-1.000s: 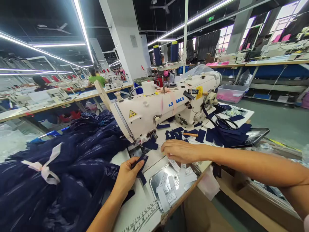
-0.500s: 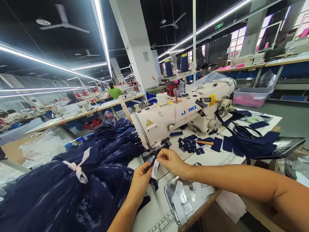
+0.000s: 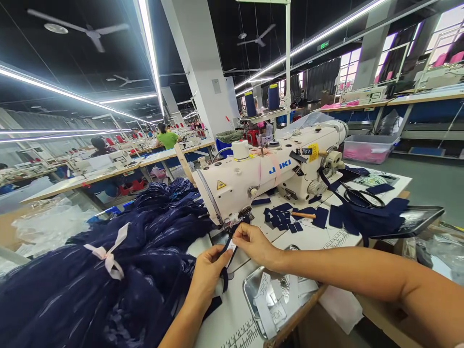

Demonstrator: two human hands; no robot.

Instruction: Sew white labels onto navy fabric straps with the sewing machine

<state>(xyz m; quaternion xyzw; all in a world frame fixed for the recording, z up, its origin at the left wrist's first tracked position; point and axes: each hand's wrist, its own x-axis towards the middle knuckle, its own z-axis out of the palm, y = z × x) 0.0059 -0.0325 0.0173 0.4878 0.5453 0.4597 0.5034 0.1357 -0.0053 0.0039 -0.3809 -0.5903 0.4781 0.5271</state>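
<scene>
My left hand pinches a white printed label together with a narrow navy strap, whose end hangs below the fingers. At the label's upper end, the thumb and fingertips of my right hand are closed on it. Both hands are just in front of the needle area of a white sewing machine. My fingers cover part of the label and its lettering. Below my right forearm, a metal tray holds several more white printed labels.
A large heap of navy garments, tied with a pale ribbon, lies left. Small navy pieces, a wooden-handled tool and black scissors lie right. A person in green sits farther back.
The label has turned and slid lower behind my left fingers, so less of its print shows. Both hands keep their grip near the needle. The whole view has shifted slightly.
</scene>
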